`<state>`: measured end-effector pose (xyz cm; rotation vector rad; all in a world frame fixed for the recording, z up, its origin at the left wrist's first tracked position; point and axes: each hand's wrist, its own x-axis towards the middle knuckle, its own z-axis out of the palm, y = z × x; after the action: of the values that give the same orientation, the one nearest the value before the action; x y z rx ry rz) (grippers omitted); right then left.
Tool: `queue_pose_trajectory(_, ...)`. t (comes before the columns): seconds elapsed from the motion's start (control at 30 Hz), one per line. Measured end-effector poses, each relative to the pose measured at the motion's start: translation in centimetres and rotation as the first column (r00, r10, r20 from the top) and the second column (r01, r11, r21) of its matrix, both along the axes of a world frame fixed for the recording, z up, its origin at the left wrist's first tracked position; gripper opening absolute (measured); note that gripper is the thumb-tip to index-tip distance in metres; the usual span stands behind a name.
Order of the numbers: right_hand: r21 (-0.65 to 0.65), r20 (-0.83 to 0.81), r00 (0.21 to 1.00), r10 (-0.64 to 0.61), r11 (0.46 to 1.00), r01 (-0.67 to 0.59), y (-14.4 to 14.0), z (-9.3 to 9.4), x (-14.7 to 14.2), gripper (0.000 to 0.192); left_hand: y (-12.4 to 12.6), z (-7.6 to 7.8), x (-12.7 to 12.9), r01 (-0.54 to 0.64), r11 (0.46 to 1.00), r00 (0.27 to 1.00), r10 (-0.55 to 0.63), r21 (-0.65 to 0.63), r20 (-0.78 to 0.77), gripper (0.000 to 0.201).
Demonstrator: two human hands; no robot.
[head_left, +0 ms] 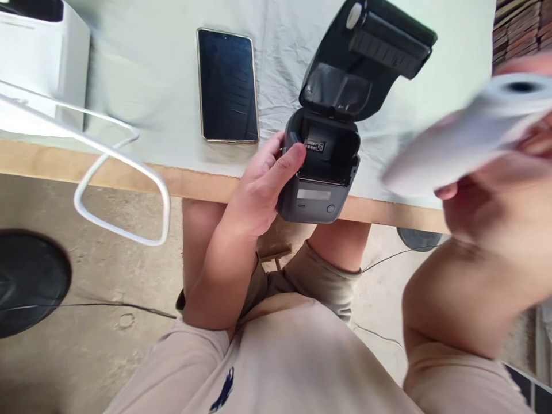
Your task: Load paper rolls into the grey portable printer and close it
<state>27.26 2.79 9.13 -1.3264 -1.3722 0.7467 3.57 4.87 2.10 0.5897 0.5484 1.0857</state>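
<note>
My left hand (pixel 269 184) grips the left side of a dark grey portable label printer (pixel 317 198), its thumb on the rim of the paper bay. The printer's lid (pixel 366 57) is swung up, and the bay (pixel 325 155) shows no roll in it. The printer is held at the table's near edge. Off to the right, my right hand (pixel 487 190) is closed around a white paper roll (pixel 470 132) with a dark core hole and a loose end pointing left. Motion blurs this hand and the roll.
A smartphone (pixel 228 86) with a dark screen lies on the pale-covered table (pixel 150 75), left of the printer. At far left stands a white box-shaped device (pixel 43 63), with a white looped frame (pixel 123 167) jutting past the wooden table edge (pixel 190 179). A round black base (pixel 32 282) rests on the floor.
</note>
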Motion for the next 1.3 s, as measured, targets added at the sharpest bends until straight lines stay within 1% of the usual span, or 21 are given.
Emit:
queue_pose_trajectory(0.03,0.121,-0.141,0.987,-0.077,0.988,0.095,-0.4,-1.7,1.1,0.033,0.0,0.1,0.0,-0.001,1.000,1.000,0.001,-0.009,-0.011,0.020)
queue_pose_trajectory(0.07,0.116,-0.215,0.973,-0.088,0.987,0.115,-0.6,-3.4,2.0,0.033,-0.1,0.2,0.0,-0.006,1.000,1.000,0.006,-0.016,-0.028,0.020)
queue_pose_trajectory(0.1,0.055,-0.211,0.974,-0.078,0.994,0.091,-0.8,-5.1,2.7,0.033,-0.1,0.3,0.1,-0.011,1.000,0.999,0.011,-0.017,-0.044,0.019)
queue_pose_trajectory(0.17,0.037,-0.187,0.977,-0.103,0.993,0.112,-1.1,-7.9,3.4,0.032,-0.1,0.4,0.1,-0.013,1.000,0.998,0.013,0.006,-0.063,0.018)
queue_pose_trajectory(0.23,0.038,-0.134,0.986,-0.102,0.993,0.108,-1.1,-9.3,3.3,0.039,-0.1,0.4,0.2,-0.027,0.999,0.996,0.028,0.019,-0.083,0.018)
queue_pose_trajectory(0.33,0.081,0.033,0.998,-0.058,0.995,0.055,-0.5,-9.4,2.8,0.043,0.1,0.4,0.5,-0.048,0.999,0.993,0.048,-0.004,-0.109,0.017)
queue_pose_trajectory(0.43,0.148,0.242,0.966,-0.086,0.988,0.051,0.3,-9.1,2.6,0.046,0.3,0.6,0.5,-0.037,0.999,0.996,0.036,-0.019,-0.079,0.016)
queue_pose_trajectory(0.5,0.119,0.329,0.939,-0.095,0.991,0.059,0.4,-9.1,2.6,0.044,0.4,0.7,0.4,-0.030,0.999,0.997,0.029,-0.017,-0.071,0.015)
queue_pose_trajectory(0.57,0.108,0.363,0.927,-0.098,0.992,0.063,0.1,-8.9,3.1,0.051,0.4,0.9,0.4,-0.035,0.999,0.995,0.033,-0.018,-0.095,0.015)
queue_pose_trajectory(0.63,0.229,0.349,0.914,-0.207,0.965,0.131,-0.3,-8.6,4.4,0.058,0.4,0.9,0.3,-0.042,0.999,0.992,0.039,-0.022,-0.124,0.014)
queue_pose_trajectory(0.67,0.319,0.340,0.892,-0.299,0.929,0.189,-0.3,-8.6,5.4,0.058,0.4,0.9,0.3,-0.049,0.999,0.990,0.046,-0.019,-0.133,0.015)
queue_pose_trajectory(0.7,0.405,0.329,0.855,-0.401,0.878,0.256,-0.2,-8.7,6.5,0.054,0.5,0.9,0.3,-0.056,0.998,0.989,0.053,-0.014,-0.137,0.017)
queue_pose_trajectory(0.77,0.464,0.362,0.762,-0.537,0.813,0.353,0.4,-9.5,9.0,0.052,0.6,0.8,0.3,-0.056,0.998,0.989,0.055,-0.003,-0.135,0.020)
queue_pose_trajectory(0.8,0.416,0.400,0.736,-0.547,0.823,0.386,0.9,-10.0,10.3,0.056,0.7,0.7,0.3,-0.051,0.999,0.990,0.051,0.003,-0.134,0.021)
queue_pose_trajectory(0.83,0.331,0.452,0.732,-0.510,0.858,0.393,1.4,-10.7,11.3,0.061,0.8,0.7,0.2,-0.042,0.999,0.990,0.043,0.005,-0.136,0.022)
queue_pose_trajectory(0.93,0.149,0.492,0.785,-0.376,0.925,0.350,2.3,-12.3,13.1,0.063,1.0,0.7,0.1,-0.011,1.000,0.988,0.011,-0.003,-0.152,0.021)
queue_pose_trajectory(1.03,0.165,0.288,0.896,-0.337,0.939,0.300,1.6,-12.7,12.7,0.081,0.9,0.9,0.2,-0.030,0.999,0.986,0.027,-0.017,-0.167,0.018)
queue_pose_trajectory(1.1,0.118,0.044,0.954,-0.297,0.950,0.290,0.5,-12.4,12.0,0.094,0.8,1.0,0.2,-0.046,0.999,0.984,0.042,-0.017,-0.174,0.018)
queue_pose_trajectory(1.13,0.070,-0.082,0.960,-0.269,0.959,0.274,-0.1,-12.2,11.7,0.094,0.8,1.0,0.2,-0.047,0.999,0.983,0.043,-0.017,-0.179,0.018)
queue_pose_trajectory(1.23,-0.056,-0.387,0.906,-0.175,0.985,0.166,-1.6,-11.6,11.2,0.064,0.8,1.0,0.1,-0.033,0.999,0.981,0.031,-0.009,-0.189,0.018)
queue_pose_trajectory(1.3,-0.083,-0.480,0.868,-0.130,0.991,0.102,-2.0,-11.1,10.8,0.047,0.9,1.0,0.0,-0.020,1.000,0.984,0.019,0.000,-0.179,0.020)
